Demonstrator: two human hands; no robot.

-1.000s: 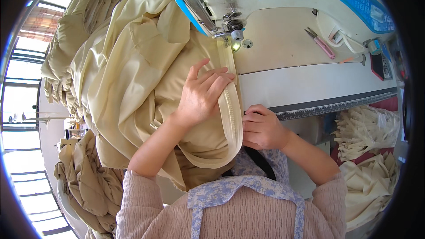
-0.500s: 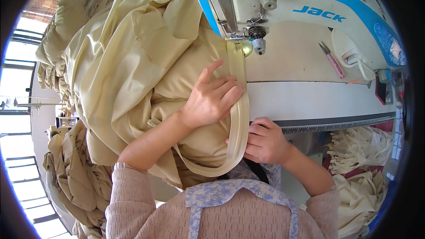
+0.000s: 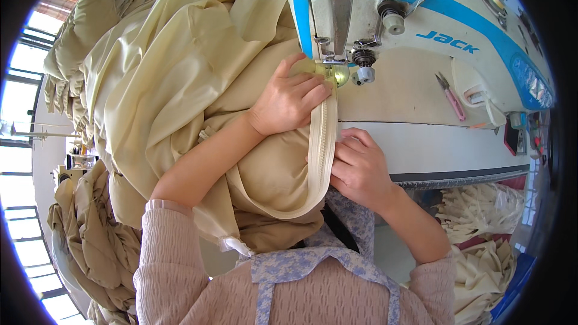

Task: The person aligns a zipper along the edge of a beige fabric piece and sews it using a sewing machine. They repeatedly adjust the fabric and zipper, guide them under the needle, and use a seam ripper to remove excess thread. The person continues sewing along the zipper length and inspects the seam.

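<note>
My left hand, its fingers bent, grips the cream zipper tape just below the presser foot of a white and blue sewing machine. The tape hangs down from there in a loop that curves left over the beige fabric. My right hand, lower and to the right, pinches the edge beside the tape, some fingertips hidden behind it. The fabric is bunched in folds left of the machine.
Pink-handled snips lie on the machine bed at right, above a ruler edge. Below right are bagged cream pieces and folded cloth. At left, padded garments are piled near another machine.
Both my hands have moved up toward the presser foot, the left one now close beneath it, with the tape and fabric. The view has shifted, putting the machine further right.
</note>
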